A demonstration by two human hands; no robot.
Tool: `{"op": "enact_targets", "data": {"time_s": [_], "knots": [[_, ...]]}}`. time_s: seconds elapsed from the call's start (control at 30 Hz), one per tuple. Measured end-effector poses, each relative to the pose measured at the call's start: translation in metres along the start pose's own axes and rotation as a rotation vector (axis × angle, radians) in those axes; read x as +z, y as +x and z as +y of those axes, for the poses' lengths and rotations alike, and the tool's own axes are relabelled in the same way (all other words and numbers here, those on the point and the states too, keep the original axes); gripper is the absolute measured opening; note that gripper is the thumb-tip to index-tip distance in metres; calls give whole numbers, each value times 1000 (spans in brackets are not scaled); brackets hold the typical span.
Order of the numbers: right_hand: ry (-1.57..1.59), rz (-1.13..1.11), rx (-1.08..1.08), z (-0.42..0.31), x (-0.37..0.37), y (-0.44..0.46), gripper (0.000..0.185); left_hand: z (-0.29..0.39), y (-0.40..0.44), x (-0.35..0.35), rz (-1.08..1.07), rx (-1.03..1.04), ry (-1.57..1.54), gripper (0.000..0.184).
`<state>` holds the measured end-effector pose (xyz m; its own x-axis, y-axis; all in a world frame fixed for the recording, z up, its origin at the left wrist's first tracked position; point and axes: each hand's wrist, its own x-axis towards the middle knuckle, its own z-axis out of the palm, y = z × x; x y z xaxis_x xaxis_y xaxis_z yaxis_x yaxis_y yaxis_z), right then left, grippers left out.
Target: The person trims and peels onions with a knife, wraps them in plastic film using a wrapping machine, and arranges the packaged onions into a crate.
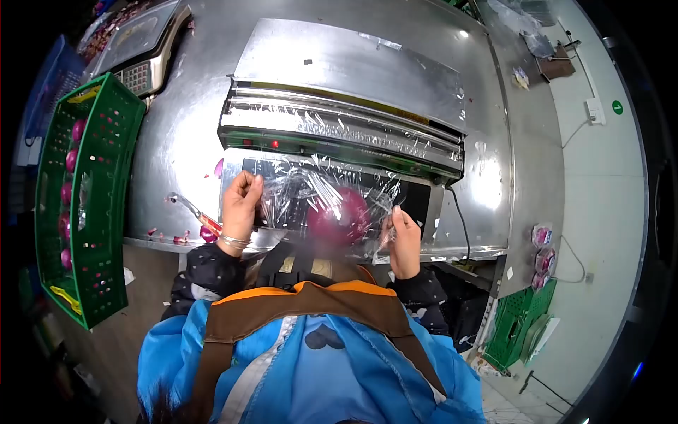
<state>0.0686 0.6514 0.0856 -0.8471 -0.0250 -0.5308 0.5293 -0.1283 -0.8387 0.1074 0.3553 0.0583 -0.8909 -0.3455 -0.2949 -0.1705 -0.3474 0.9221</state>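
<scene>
A sheet of clear plastic film (288, 189) is stretched between my two hands, in front of the wrapping machine (339, 131). My left hand (242, 205) pinches the film's left edge between thumb and fingers. At the right edge, my right hand (402, 240) is closed on gathered film. Between them a round purple-red item (339, 216), blurred at its lower side, shows at the film; whether it lies behind or on the film I cannot tell. The dark plate of the machine shows partly beneath.
A knife (194, 212) lies left of my left hand, near purple scraps (210, 234). Further left are a green crate (106, 205) with purple onions and a scale (141, 74). Wrapped packs (542, 260) and another green crate (519, 321) are at the right.
</scene>
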Motion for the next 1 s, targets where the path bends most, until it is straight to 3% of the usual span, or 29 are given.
{"op": "enact_targets", "data": {"time_s": [0.1, 0.17, 0.2, 0.23, 0.3, 0.37, 0.43, 0.5, 0.53, 0.57, 0.6, 0.63, 0.7, 0.73, 0.77, 0.8, 0.87, 0.9, 1.0], "knots": [[152, -63, 115, -4, -8, -13, 35, 11, -23, 15, 187, 25, 51, 25], [-365, 116, -109, -1, -25, -7, 38, 13, -33, -4, 169, 156, 284, 23], [-864, 213, -532, 0, -31, -2, 40, 11, -33, -8, 192, 305, 599, 18], [-1202, 291, -602, 8, -36, 7, 32, 9, -33, -9, 208, 455, 913, 14], [-1368, 359, -914, 11, -13, 21, 28, -20, -11, -5, 185, 662, 1365, 7], [-1123, 277, -1135, 24, 16, 32, 29, -22, -2, 27, 159, 703, 1487, 7], [-1077, 242, -819, 31, 41, 19, 33, -22, -2, 40, 257, 781, 1187, 7], [-139, -221, -273, 48, 36, 28, 33, -26, -3, 43, 102, 358, 639, 17], [613, -460, 289, 43, 47, 19, 31, -12, -9, 43, -194, -28, 1, 18], [750, -606, 508, 38, 53, 16, 31, -26, -15, 42, -390, -111, -264, 17], [715, -712, 575, 32, 57, 10, 31, -39, -22, 40, -570, -243, -503, 21], [639, -794, 596, 24, 58, 2, 31, -25, -25, 46, -745, -312, -517, 25], [450, -881, 587, 10, 55, -15, 32, 17, -41, 58, -593, -158, -234, 33], [345, -910, 573, 2, 54, -23, 33, 33, -51, 64, -502, 37, -79, 41], [239, -924, 554, -5, 50, -29, 34, 51, -55, 68, -518, 200, 154, 48], [136, -921, 515, -15, 40, -35, 36, 33, -55, 72, -688, 249, -40, 66], [3, -921, 462, -31, 32, -37, 39, 2, -46, 81, -1122, -119, -451, 59], [-23, -906, 429, -40, 29, -34, 41, 17, -68, 76, -1162, -555, -703, 58], [56, -862, 353, -55, 50, -19, 47, 45, -86, 56, -929, -188, -424, 47]]}}
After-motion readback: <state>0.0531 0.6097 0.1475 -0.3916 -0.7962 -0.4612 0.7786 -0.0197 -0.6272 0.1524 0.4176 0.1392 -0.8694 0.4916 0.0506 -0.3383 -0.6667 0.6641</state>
